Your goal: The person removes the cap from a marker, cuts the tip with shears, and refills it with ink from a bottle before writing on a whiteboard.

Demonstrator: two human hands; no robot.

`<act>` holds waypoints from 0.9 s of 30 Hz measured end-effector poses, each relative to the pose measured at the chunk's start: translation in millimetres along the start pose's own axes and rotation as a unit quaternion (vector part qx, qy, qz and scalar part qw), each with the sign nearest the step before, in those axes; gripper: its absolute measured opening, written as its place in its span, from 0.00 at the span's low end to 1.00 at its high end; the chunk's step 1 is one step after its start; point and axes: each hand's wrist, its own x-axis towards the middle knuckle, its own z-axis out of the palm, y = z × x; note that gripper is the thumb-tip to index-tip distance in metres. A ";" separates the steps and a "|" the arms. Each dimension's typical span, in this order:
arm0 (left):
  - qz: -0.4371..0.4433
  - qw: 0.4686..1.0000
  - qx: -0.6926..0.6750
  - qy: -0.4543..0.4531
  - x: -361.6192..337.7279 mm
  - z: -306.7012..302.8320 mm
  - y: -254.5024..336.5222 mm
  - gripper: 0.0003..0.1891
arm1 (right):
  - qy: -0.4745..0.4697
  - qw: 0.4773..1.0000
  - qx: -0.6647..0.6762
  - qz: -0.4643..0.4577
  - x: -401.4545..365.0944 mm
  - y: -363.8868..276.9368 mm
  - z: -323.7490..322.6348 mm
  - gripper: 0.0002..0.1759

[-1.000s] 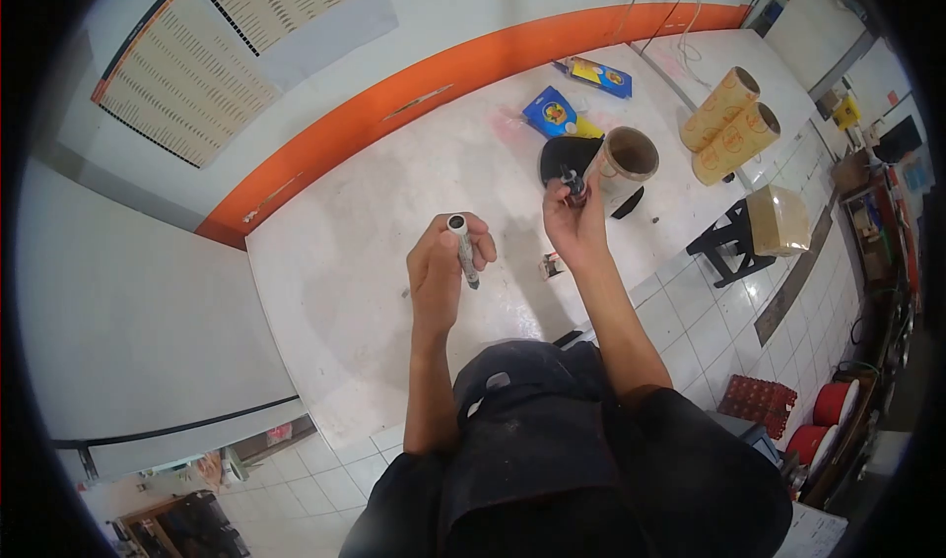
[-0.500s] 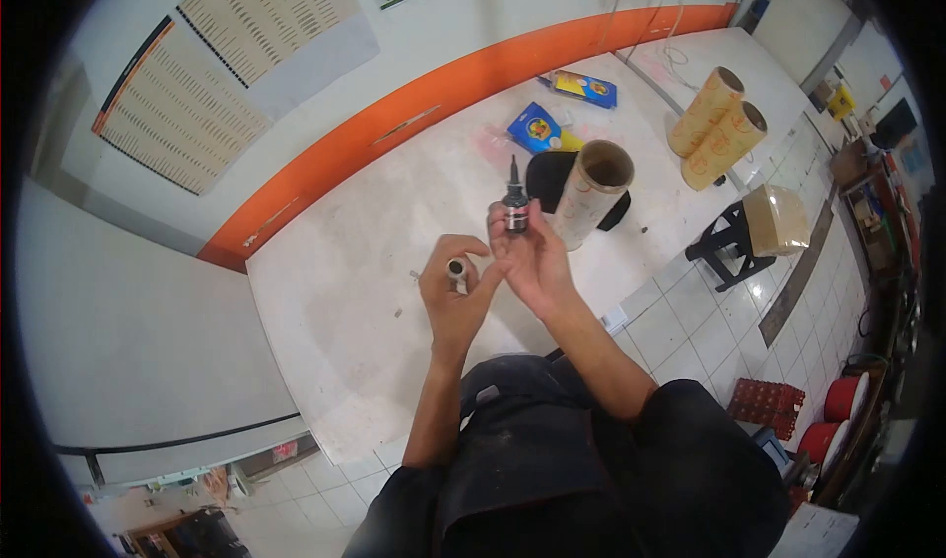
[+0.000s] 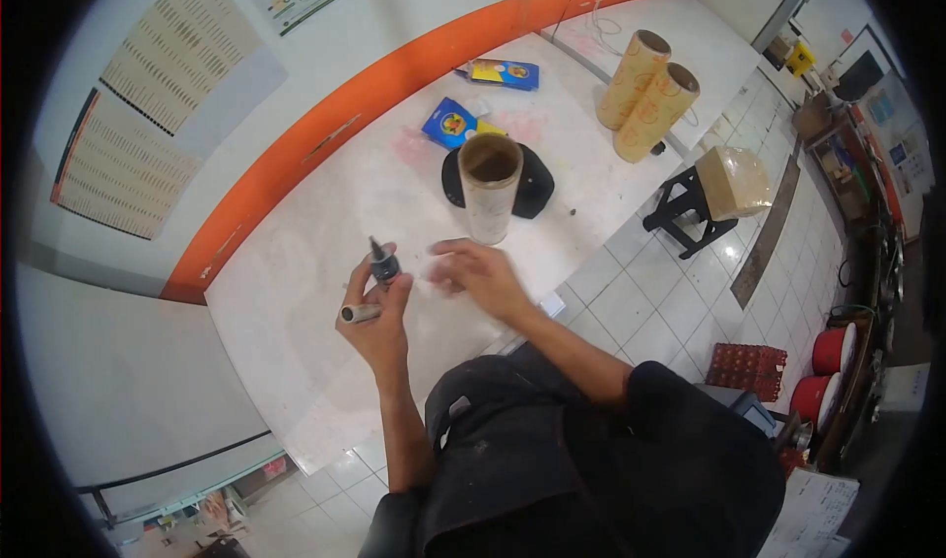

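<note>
My left hand (image 3: 376,324) is closed around two things at once. Thumb and fingertips pinch a small dark ink bottle (image 3: 386,267) with a pointed black nozzle, tilted up to the left. Lower in the same palm lies a short whitish marker barrel (image 3: 362,313), its round dark end facing left. My right hand (image 3: 485,280) hovers just to the right, apart from the bottle. Its fingers are loosely bent, somewhat blurred and apart, with nothing seen in them. Behind it a cardboard tube (image 3: 490,198) stands upright by a flat black object (image 3: 533,186).
Two blue-and-yellow packets (image 3: 450,123) (image 3: 504,74) lie toward the orange wall strip (image 3: 325,139). Two yellowish film rolls (image 3: 634,80) (image 3: 657,115) stand at the far right of the white table (image 3: 286,361). Beyond the edge, a black stool (image 3: 690,213) carries a wrapped box (image 3: 734,184).
The ink bottle has passed from my right hand to my left, which still holds the marker barrel. My right hand has come away from it. The view has shifted to the right.
</note>
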 end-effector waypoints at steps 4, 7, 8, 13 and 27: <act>-0.010 0.998 -0.052 0.040 -11.0 23.3 -3.1 0.20 | 0.241 0.851 -0.456 -0.100 1.3 42.4 -213.8 0.18; -0.030 0.997 -0.046 0.053 -27.6 47.5 -13.8 0.21 | 0.301 0.766 -0.553 -0.131 10.0 44.8 -313.5 0.24; -0.030 0.997 -0.049 0.055 -32.9 55.9 -18.6 0.22 | 0.289 0.771 -0.559 -0.098 16.5 46.6 -329.4 0.25; -0.053 0.996 -0.038 0.064 -52.5 97.6 -29.6 0.21 | 0.170 0.791 -0.582 -0.081 36.5 59.6 -353.9 0.26; -0.038 0.997 0.061 -0.019 -56.0 160.9 -31.2 0.20 | 0.041 0.871 -0.416 -0.257 17.4 -132.1 -223.4 0.15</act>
